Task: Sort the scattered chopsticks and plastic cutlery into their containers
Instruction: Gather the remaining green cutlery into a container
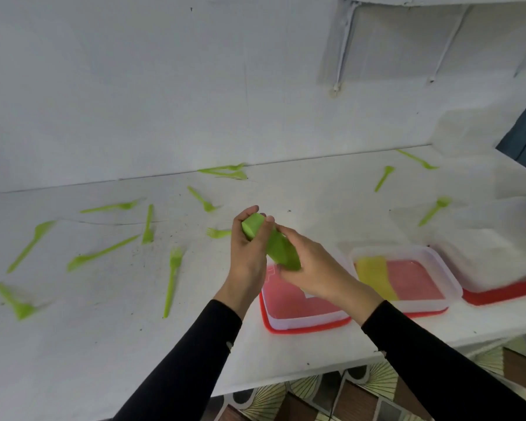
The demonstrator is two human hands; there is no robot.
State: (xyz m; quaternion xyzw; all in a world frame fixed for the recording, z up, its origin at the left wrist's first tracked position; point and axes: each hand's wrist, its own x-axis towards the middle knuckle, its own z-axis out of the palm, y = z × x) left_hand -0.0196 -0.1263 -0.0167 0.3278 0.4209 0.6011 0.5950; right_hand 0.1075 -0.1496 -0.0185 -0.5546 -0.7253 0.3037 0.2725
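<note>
Green cutlery bundle gripped by left hand and right hand.

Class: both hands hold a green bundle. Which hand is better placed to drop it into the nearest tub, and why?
Probably the right hand. It grips the bundle at its lower end, directly above the nearest red-based tub. The left hand holds the upper end, on the side towards the scattered forks.

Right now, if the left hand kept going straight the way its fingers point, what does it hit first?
The left hand points up and away, toward the wall. Beyond the green bundle it grips, I see bare table, then the wall. The nearest fork lies off to the left. Depth is uncertain.
</note>
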